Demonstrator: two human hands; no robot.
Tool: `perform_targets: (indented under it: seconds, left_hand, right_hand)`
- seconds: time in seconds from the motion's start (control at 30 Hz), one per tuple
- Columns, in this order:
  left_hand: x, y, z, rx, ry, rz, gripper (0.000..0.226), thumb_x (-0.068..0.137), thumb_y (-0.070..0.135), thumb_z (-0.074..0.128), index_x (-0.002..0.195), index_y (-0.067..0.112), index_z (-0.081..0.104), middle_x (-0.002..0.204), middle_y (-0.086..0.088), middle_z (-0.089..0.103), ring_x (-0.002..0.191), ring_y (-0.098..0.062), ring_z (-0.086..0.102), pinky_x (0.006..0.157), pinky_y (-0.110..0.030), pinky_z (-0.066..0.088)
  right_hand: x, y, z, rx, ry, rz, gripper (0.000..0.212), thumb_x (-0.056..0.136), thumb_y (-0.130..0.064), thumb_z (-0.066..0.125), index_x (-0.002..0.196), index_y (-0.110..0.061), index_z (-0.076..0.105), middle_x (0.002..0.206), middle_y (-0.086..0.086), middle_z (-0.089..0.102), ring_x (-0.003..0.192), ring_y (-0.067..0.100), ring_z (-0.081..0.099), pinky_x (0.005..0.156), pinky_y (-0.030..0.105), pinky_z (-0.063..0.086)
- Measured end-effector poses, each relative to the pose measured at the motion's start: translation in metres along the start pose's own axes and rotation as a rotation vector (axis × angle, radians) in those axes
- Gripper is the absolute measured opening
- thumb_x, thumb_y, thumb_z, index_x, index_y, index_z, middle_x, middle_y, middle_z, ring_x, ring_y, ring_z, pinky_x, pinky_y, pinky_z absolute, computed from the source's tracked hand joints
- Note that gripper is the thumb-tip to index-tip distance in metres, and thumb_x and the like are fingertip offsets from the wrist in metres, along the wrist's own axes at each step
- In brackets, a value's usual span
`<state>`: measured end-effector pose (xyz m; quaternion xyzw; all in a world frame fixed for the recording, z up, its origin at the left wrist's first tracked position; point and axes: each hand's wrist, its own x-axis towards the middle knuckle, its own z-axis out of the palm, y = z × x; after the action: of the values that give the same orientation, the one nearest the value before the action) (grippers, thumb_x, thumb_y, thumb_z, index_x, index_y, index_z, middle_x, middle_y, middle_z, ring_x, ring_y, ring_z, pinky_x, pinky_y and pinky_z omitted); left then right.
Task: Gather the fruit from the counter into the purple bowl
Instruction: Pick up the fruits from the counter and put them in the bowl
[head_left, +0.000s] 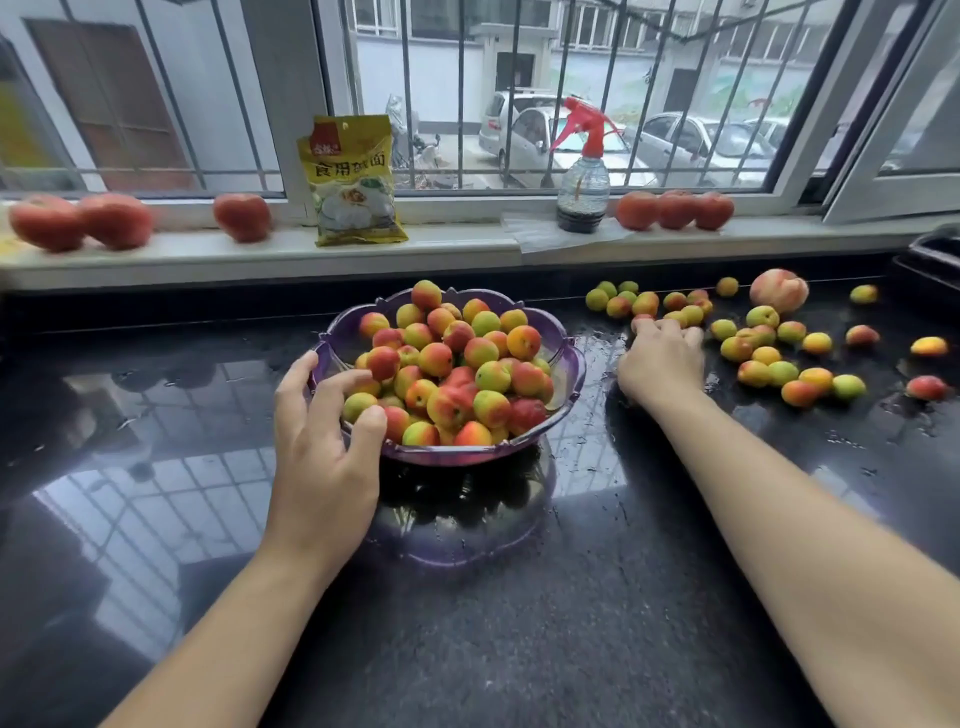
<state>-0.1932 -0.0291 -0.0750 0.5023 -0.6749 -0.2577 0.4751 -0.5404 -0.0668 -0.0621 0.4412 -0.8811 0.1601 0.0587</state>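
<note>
Gripping the near-left rim of the scalloped translucent purple plastic bowl (563, 347), the left hand (322, 457) curls its thumb outside the wall while its fingers reach over the edge and touch the fruit inside. Reaching out flat on the counter, the right hand (661, 364) has its fingers spread and bent onto the nearest small fruits; whether it actually holds any cannot be told, as the fingertips are blurred.

Small round red-yellow-green apricot-like fruits heaped in the bowl (457, 369) rise above its rim. From the right hand, the loose fruits on the counter (769, 358) lie from 12 o'clock round to 3 o'clock, the closest cluster touching its fingertips, the rest scattered farther right. One larger pale pink peach (778, 290) sits among them at about 1 o'clock from the hand. The bowl stands at 9 o'clock from the right hand, just beside it.

All this rests on a glossy wet black stone counter (571, 597). Beyond, at 12 o'clock, a white windowsill (260, 249) carries red tomatoes (674, 209), a yellow printed food packet (352, 179) and a clear spray bottle with a red trigger head (583, 176).
</note>
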Motion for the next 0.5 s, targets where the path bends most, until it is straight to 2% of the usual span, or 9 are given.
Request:
perform_targets:
  seconds: [0.07,0.13,0.2,0.27,0.33,0.4,0.5]
  left_hand:
    - [0.000,-0.001,0.001,0.001,0.000,0.017,0.035,0.090,0.050,0.044,0.120,0.036,0.056,0.159,0.018,0.023,0.150,-0.003,0.022,0.108,-0.021,0.028]
    - [0.001,-0.001,0.000,0.030,0.022,0.027,0.030,0.089,0.050,0.045,0.113,0.036,0.058,0.153,0.019,0.028,0.147,-0.004,0.026,0.099,-0.009,0.026]
    - [0.004,-0.002,-0.001,0.027,0.038,0.008,0.032,0.087,0.054,0.043,0.108,0.037,0.059,0.146,0.017,0.033,0.143,-0.002,0.030,0.098,-0.006,0.025]
    - [0.006,-0.002,0.000,0.009,0.079,0.017,0.035,0.087,0.056,0.041,0.104,0.032,0.061,0.133,0.016,0.041,0.134,-0.005,0.040,0.102,-0.015,0.033]
    - [0.006,0.000,-0.002,0.035,0.149,0.069,0.030,0.090,0.049,0.041,0.098,0.026,0.061,0.112,0.015,0.049,0.114,-0.011,0.051,0.095,-0.032,0.044]
    - [0.005,0.005,-0.006,0.089,0.226,0.125,0.027,0.093,0.041,0.041,0.092,0.020,0.059,0.097,0.012,0.056,0.094,-0.017,0.055,0.080,-0.040,0.047]
    - [-0.005,0.011,-0.013,0.123,0.282,0.268,0.027,0.098,0.031,0.043,0.094,0.013,0.063,0.081,0.002,0.067,0.073,-0.020,0.064,0.060,-0.040,0.052]
  right_hand:
    - [0.018,0.005,0.011,-0.230,0.033,-0.074,0.043,0.094,-0.021,0.044,0.135,-0.011,0.050,0.142,0.018,0.048,0.129,0.041,0.037,0.108,0.047,0.031]
    - [0.038,0.008,0.016,-0.292,0.095,-0.121,0.041,0.094,-0.022,0.045,0.132,-0.008,0.050,0.139,0.022,0.051,0.128,0.042,0.039,0.110,0.048,0.029]
    - [0.057,0.008,0.017,-0.293,0.155,-0.146,0.035,0.094,-0.021,0.050,0.125,-0.006,0.054,0.132,0.025,0.056,0.125,0.043,0.043,0.109,0.049,0.031]
    - [0.072,0.010,0.018,-0.291,0.193,-0.170,0.030,0.093,-0.019,0.055,0.120,-0.005,0.055,0.126,0.024,0.059,0.120,0.043,0.046,0.106,0.048,0.035]
    - [0.080,0.009,0.017,-0.277,0.192,-0.176,0.030,0.092,-0.017,0.058,0.119,-0.005,0.054,0.124,0.023,0.060,0.118,0.042,0.049,0.103,0.048,0.036]
    - [0.076,0.000,0.009,-0.108,0.202,-0.156,0.031,0.093,-0.020,0.060,0.120,-0.006,0.055,0.121,0.023,0.062,0.116,0.043,0.052,0.100,0.047,0.039]
    - [0.042,-0.033,-0.027,0.462,0.166,-0.168,0.035,0.093,-0.032,0.061,0.121,-0.012,0.060,0.111,0.012,0.067,0.106,0.032,0.059,0.093,0.040,0.046]
